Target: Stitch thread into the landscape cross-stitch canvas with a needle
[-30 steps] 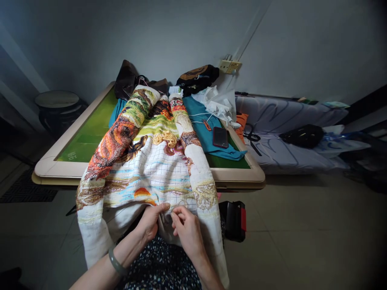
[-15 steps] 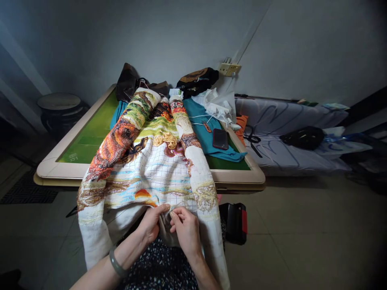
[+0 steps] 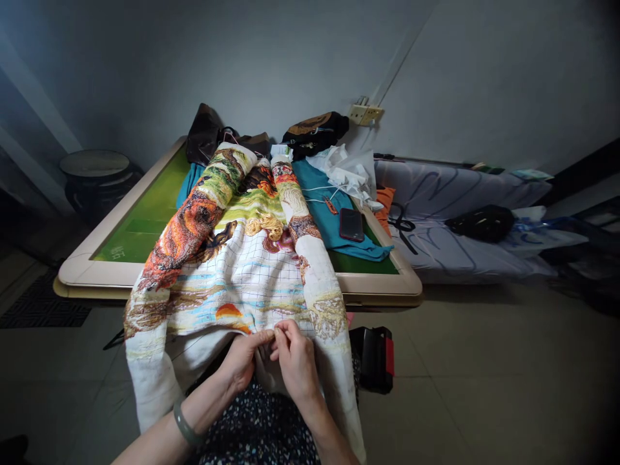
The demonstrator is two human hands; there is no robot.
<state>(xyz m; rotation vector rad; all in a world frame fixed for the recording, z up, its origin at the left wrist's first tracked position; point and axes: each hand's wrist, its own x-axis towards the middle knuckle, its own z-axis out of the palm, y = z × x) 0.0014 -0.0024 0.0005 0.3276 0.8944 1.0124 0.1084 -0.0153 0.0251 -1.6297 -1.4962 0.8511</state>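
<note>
A large cross-stitch cloth [image 3: 242, 271] with a colourful picture and a blue grid hangs from the table down onto my lap. My left hand [image 3: 241, 359] pinches the cloth's lower folded edge, thumb on top. My right hand [image 3: 295, 361] rests beside it, fingertips pressed together at the same edge, right by the left thumb. A needle or thread between the fingers is too small to make out. A green bangle [image 3: 185, 423] sits on my left wrist.
The green-topped table [image 3: 372, 284] with a cream rim carries a teal cloth [image 3: 324, 213], a phone [image 3: 351, 224], white plastic bags [image 3: 346, 168] and dark bags [image 3: 314, 127]. A black-and-red case [image 3: 375, 358] stands on the floor at the right. A covered bench [image 3: 450, 194] holds scissors [image 3: 402, 226].
My right hand has crept up and left, so its fingertips now meet the left thumb at the cloth's edge. The cloth has barely shifted.
</note>
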